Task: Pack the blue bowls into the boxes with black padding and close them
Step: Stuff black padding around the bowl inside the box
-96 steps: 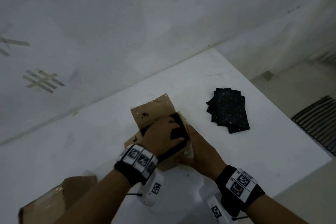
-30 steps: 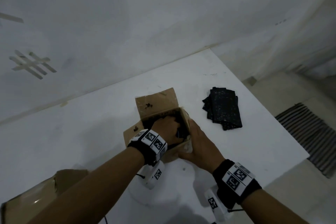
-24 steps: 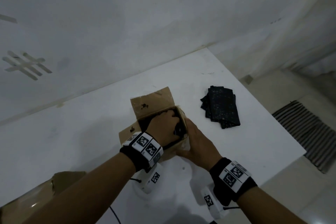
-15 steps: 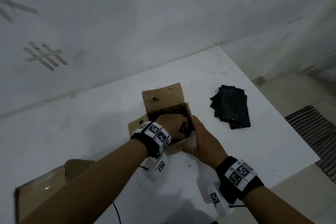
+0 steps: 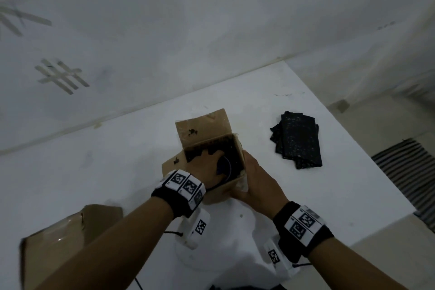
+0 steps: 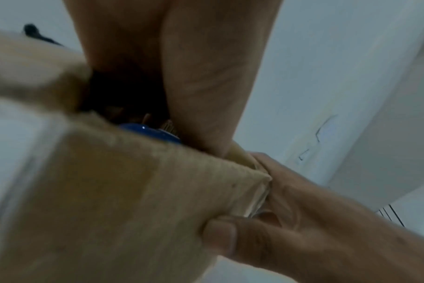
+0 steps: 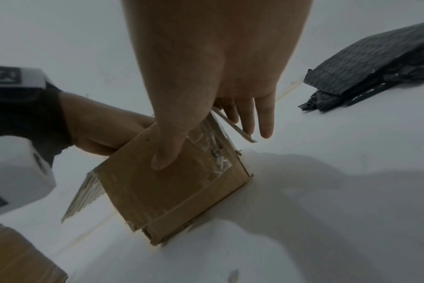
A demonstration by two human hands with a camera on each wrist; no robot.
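An open cardboard box (image 5: 226, 187) stands mid-table, its back flap (image 5: 202, 125) upright and black padding (image 5: 226, 148) lining the inside. A blue bowl (image 5: 227, 168) sits in it; its glossy rim (image 6: 148, 132) shows in the left wrist view. My left hand (image 5: 204, 167) reaches down into the box beside and over the bowl, its fingertips hidden. My right hand (image 5: 255, 176) clasps the box's near right corner, thumb (image 7: 167, 153) on the near face and fingers (image 7: 254, 118) against the folded-down side flap.
A stack of spare black padding sheets (image 5: 297, 141) lies to the right of the box. A second cardboard box (image 5: 58, 245) stands at the near left. The white table (image 5: 341, 195) ends close on the right and meets the wall behind.
My left hand, earlier flat on black padding at the box's mouth, has sunk deeper inside, and the bowl's rim now shows. My right hand keeps its hold on the box.
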